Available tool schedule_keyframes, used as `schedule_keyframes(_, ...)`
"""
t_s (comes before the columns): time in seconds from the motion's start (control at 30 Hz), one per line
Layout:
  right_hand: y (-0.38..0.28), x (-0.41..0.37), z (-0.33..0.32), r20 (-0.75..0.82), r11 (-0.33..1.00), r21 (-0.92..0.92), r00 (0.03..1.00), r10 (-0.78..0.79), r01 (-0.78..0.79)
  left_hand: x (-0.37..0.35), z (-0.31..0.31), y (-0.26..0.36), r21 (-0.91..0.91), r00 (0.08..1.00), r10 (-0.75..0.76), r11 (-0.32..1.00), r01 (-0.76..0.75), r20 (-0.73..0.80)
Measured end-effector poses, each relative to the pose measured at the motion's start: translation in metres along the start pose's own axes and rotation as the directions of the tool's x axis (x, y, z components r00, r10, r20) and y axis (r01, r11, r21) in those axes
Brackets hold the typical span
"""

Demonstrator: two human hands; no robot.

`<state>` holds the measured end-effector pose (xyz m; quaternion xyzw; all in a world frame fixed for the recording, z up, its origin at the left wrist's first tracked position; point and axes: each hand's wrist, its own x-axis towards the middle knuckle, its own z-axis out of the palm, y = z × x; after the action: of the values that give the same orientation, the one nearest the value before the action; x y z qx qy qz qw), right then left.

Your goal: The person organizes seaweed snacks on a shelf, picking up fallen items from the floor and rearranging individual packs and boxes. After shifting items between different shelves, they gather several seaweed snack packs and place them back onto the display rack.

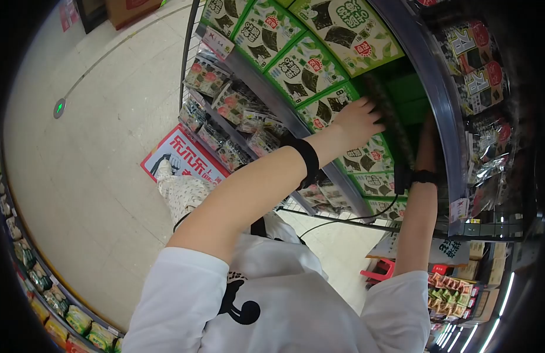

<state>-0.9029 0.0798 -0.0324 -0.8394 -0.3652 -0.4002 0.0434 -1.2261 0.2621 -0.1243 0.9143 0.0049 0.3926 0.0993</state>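
Note:
My left hand reaches over a row of green and white seaweed snack boxes on the shelf. Its fingers are slightly apart and bent, at the boxes' inner edge. Right beside the fingertips is a long, dark, blurred thing, whose kind I cannot make out. My right hand extends into the dark green shelf gap behind the boxes; its fingers are lost in shadow. A black band circles my left wrist, another band my right.
Shelf rails run along both sides of the boxes. Packaged seaweed fills a lower shelf, with more packs above. A thin cable hangs near my right wrist. A red-bordered sign and red stool are nearby.

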Motion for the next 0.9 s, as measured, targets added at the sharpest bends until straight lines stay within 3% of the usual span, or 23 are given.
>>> schedule_keyframes(0.07, -0.001, 0.001, -0.004, -0.012, 0.998, 0.022, 0.998, 0.059, -0.059, 0.002, 0.000, 0.003, -0.029, 0.999, 0.001, 1.000, 0.000, 0.041)
schedule_keyframes(0.17, -0.007, 0.003, -0.013, -0.043, 0.979, 0.119, 0.985, 0.169, -0.162, 0.001, 0.000, -0.001, -0.042, 0.999, 0.035, 0.998, -0.036, -0.033)
schedule_keyframes(0.27, -0.007, -0.008, -0.027, 0.012, 0.854, 0.368, 0.920, 0.391, -0.368, 0.002, -0.006, 0.001, -0.063, 0.996, 0.047, 0.997, -0.043, 0.070)
schedule_keyframes(0.33, -0.011, -0.024, -0.039, 0.152, 0.595, 0.632, 0.833, 0.532, -0.496, 0.003, -0.008, 0.001, -0.102, 0.996, -0.003, 0.995, 0.013, 0.094)
schedule_keyframes(0.4, -0.017, -0.040, -0.052, 0.308, 0.243, 0.807, 0.736, 0.603, -0.537, 0.003, -0.008, 0.000, -0.089, 0.995, 0.026, 0.996, -0.018, 0.094)
schedule_keyframes(0.5, -0.038, -0.070, -0.071, 0.492, -0.179, 0.856, 0.658, 0.569, -0.485, 0.002, -0.011, -0.001, -0.095, 0.993, 0.057, 0.994, -0.047, 0.099)
schedule_keyframes(0.6, -0.085, -0.086, -0.125, 0.551, -0.394, 0.832, 0.663, 0.506, -0.391, 0.004, -0.010, -0.003, -0.085, 0.992, 0.070, 0.995, -0.061, 0.106)
schedule_keyframes(0.63, -0.091, -0.100, -0.135, 0.540, -0.392, 0.840, 0.656, 0.528, -0.376, 0.004, -0.014, -0.003, -0.092, 0.990, 0.096, 0.992, -0.087, 0.106)
schedule_keyframes(0.7, -0.089, -0.133, -0.156, 0.642, -0.503, 0.766, 0.511, 0.572, -0.400, 0.006, -0.019, -0.002, -0.073, 0.974, 0.078, 0.995, -0.063, 0.212)
schedule_keyframes(0.77, -0.068, -0.190, -0.151, 0.686, -0.457, 0.727, 0.545, 0.482, -0.512, 0.007, -0.021, -0.002, -0.084, 0.966, 0.125, 0.991, -0.108, 0.225)
schedule_keyframes(0.83, -0.108, -0.212, -0.180, 0.660, -0.440, 0.750, 0.535, 0.527, -0.493, 0.010, -0.021, -0.006, -0.117, 0.965, 0.122, 0.988, -0.097, 0.232)
schedule_keyframes(0.9, -0.128, -0.239, -0.188, 0.636, -0.500, 0.765, 0.593, 0.493, -0.405, 0.014, -0.019, -0.007, -0.196, 0.971, 0.106, 0.979, -0.063, 0.215)
